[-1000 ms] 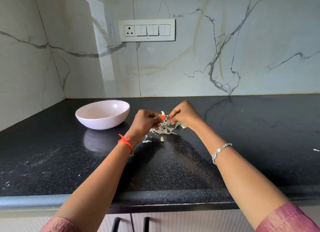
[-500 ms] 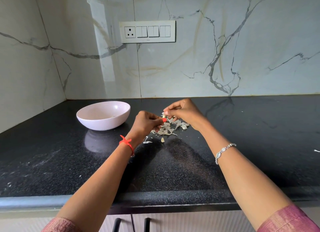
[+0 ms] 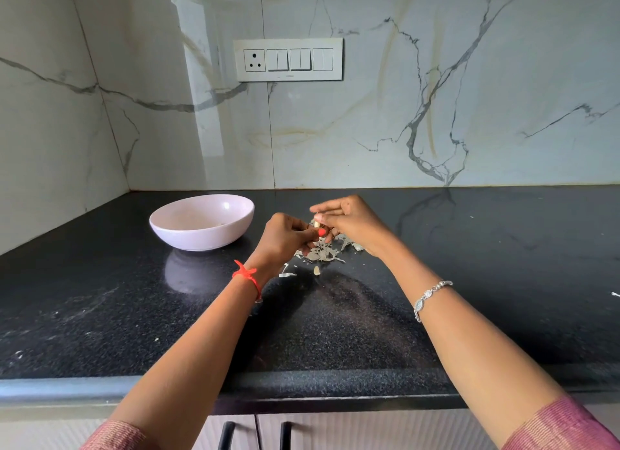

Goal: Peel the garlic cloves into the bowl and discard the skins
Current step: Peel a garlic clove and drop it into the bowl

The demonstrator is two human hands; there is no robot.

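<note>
A small pale garlic clove [image 3: 316,222] sits pinched between the fingertips of both hands, just above the counter. My left hand [image 3: 287,240] curls around it from the left, thumb on top. My right hand [image 3: 352,226] pinches it from the right. Below them lies a pile of papery garlic skins [image 3: 320,254] on the black countertop [image 3: 335,332], with a loose clove [image 3: 317,270] and a skin scrap [image 3: 287,274] nearer to me. A pale pink bowl [image 3: 188,240] stands to the left of my hands; something small lies inside it.
A marble-patterned wall with a switch panel [image 3: 288,59] rises behind the counter, and a side wall closes the left corner. The counter's front edge runs below my forearms, above cabinet handles [image 3: 228,433]. A white speck [image 3: 614,294] lies at the far right.
Both hands have lifted a little off the skin pile and come together on the clove. The bowl and the skins have stayed where they were.
</note>
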